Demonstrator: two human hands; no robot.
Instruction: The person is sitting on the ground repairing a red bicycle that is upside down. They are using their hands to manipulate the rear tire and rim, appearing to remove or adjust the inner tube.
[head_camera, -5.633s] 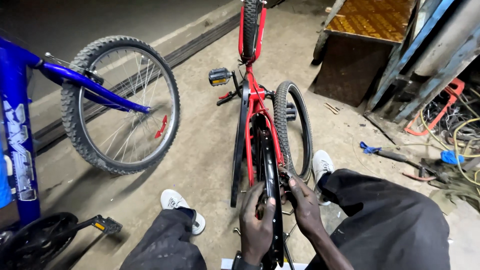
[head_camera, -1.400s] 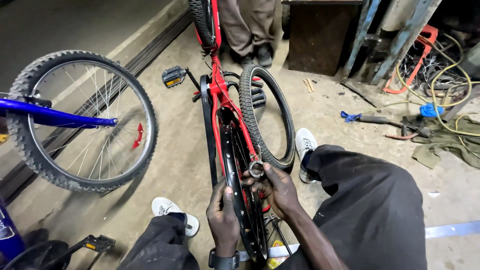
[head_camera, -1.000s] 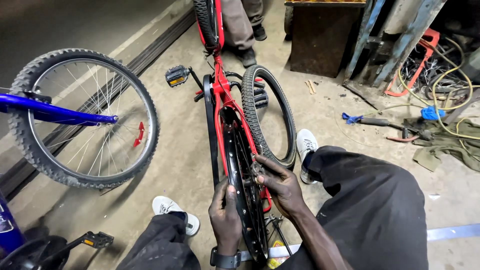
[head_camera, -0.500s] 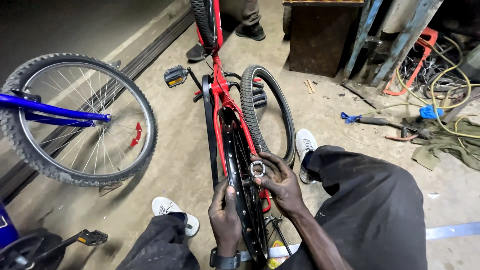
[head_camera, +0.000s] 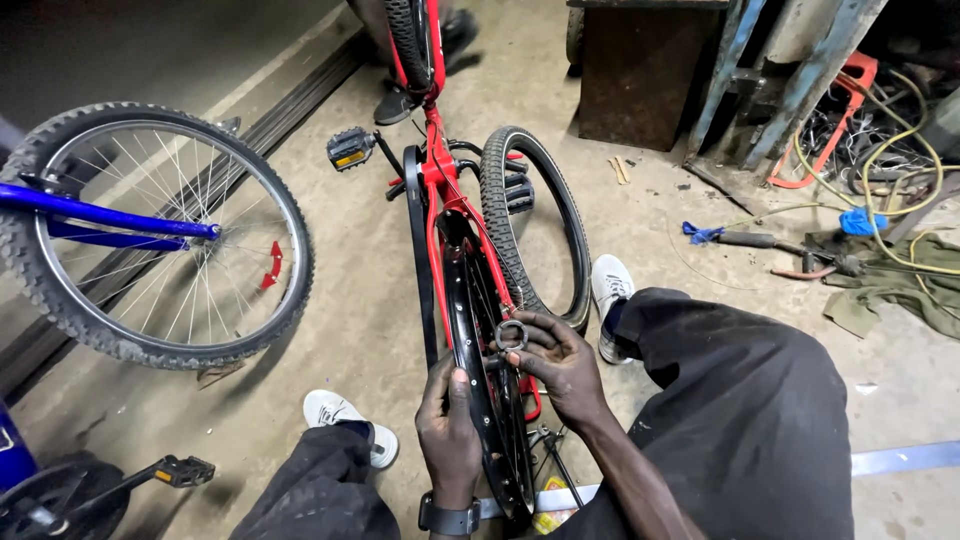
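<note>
Far to the left stands a blue bike frame (head_camera: 100, 215) with its knobby wheel (head_camera: 160, 235) up off the floor, and a black pedal (head_camera: 180, 470) pokes out low in the corner; these crowd that side, so there is not much room to swing an elbow there. In the middle, the left hand (head_camera: 450, 425) has its fingers wrapped tight around the bare black rim (head_camera: 478, 370) that sits in the red bike frame (head_camera: 440, 190), holding it steady. Just right of it, the right hand (head_camera: 560, 365) pinches a small metal ring (head_camera: 511, 334) at the hub, fingers closed on it. It may be a nut or a lock ring; it is too small to tell. To do this well, keep the rim still and turn the ring flat, not tilted, with fingers clear of the spokes. A loose black tyre (head_camera: 535, 225) leans right beside that hand. Further right the floor is more open until the blue-handled tool (head_camera: 745, 238) and the yellow hose (head_camera: 900, 230).
</note>
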